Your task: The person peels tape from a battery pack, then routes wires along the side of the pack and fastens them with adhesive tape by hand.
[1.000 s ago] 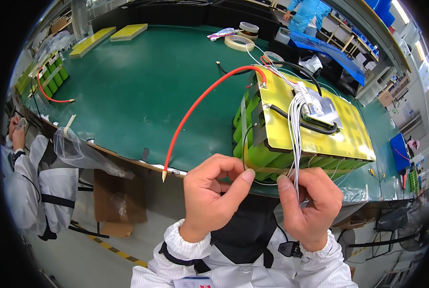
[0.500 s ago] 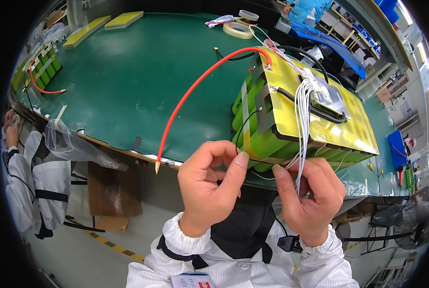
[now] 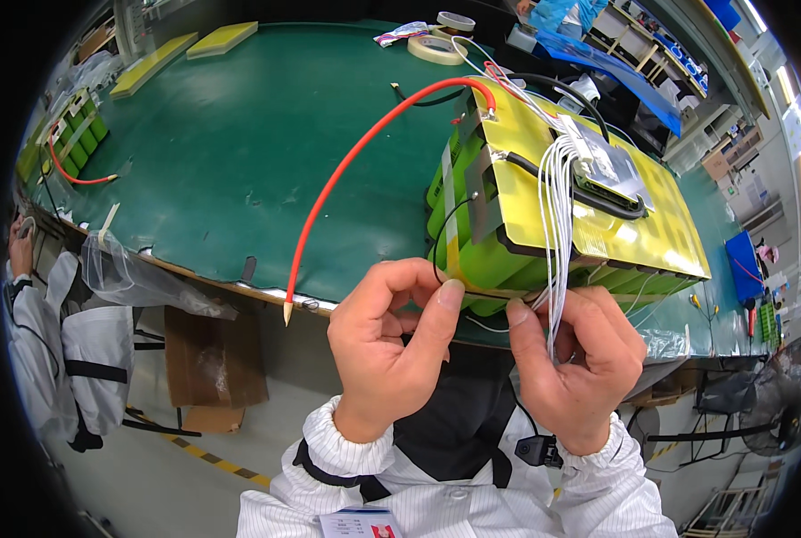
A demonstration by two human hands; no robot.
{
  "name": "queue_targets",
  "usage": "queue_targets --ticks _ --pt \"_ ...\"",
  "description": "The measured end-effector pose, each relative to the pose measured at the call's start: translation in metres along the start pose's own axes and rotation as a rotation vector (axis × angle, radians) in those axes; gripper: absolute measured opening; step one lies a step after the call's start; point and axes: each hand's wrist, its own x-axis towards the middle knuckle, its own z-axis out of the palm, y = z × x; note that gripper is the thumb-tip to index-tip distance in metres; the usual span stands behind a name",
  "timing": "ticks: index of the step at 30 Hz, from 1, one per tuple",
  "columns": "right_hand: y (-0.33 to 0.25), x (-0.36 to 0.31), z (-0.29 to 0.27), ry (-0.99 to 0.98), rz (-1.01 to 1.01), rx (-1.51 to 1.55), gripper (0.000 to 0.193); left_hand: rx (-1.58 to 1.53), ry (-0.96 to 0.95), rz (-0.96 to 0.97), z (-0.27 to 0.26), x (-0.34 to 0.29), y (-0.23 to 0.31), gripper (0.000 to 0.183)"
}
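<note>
A large battery pack [image 3: 515, 211] of green cells under a yellow board stands tilted in view at the table's front edge. Along its near lower side runs a thin black wire [image 3: 487, 296], which loops up to a metal tab on the pack's left end. My left hand [image 3: 391, 345] pinches this wire between thumb and forefinger. My right hand [image 3: 581, 363] is closed at the wire's other stretch, its fingertips partly hidden behind a bundle of white wires [image 3: 557, 211]. From the pack's top corner a thick red cable [image 3: 346, 175] arches left, past the table edge.
The green table [image 3: 239, 161] also bears a smaller battery pack [image 3: 79, 134], yellow boards [image 3: 223, 40], and a tape roll [image 3: 436, 50]. A blue bin [image 3: 743, 269] is at the right. Another person's hand [image 3: 21, 247] shows at far left; a cardboard box [image 3: 212, 354] stands below.
The view has shifted slightly, so the pack and table sit a little further left and higher. Both hands keep nearly the same grip and place at the wire.
</note>
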Motion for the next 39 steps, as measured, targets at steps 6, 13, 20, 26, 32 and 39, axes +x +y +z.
queue_targets --ticks 6,13,20,26,32,39 --pt "0.002 -0.002 0.000 0.003 -0.018 0.010 0.020 -0.071 -0.010 0.040 -0.001 0.000 -0.001 0.013" --pt "0.004 0.000 -0.001 0.014 -0.020 0.004 0.021 -0.051 -0.030 0.006 -0.002 0.000 0.000 0.012" --pt "0.004 -0.001 -0.001 0.014 -0.015 0.017 0.021 -0.053 0.000 0.040 -0.001 -0.001 -0.002 0.013" --pt "0.005 -0.002 0.002 0.020 -0.014 0.015 0.021 -0.068 0.004 0.021 -0.001 0.000 -0.002 0.012" --pt "0.005 -0.002 0.003 0.028 -0.008 0.010 0.021 -0.061 0.033 -0.034 0.003 0.005 0.001 0.013" --pt "0.005 -0.003 0.005 0.040 -0.002 0.000 0.021 -0.074 0.032 0.028 0.004 0.009 -0.002 0.013"
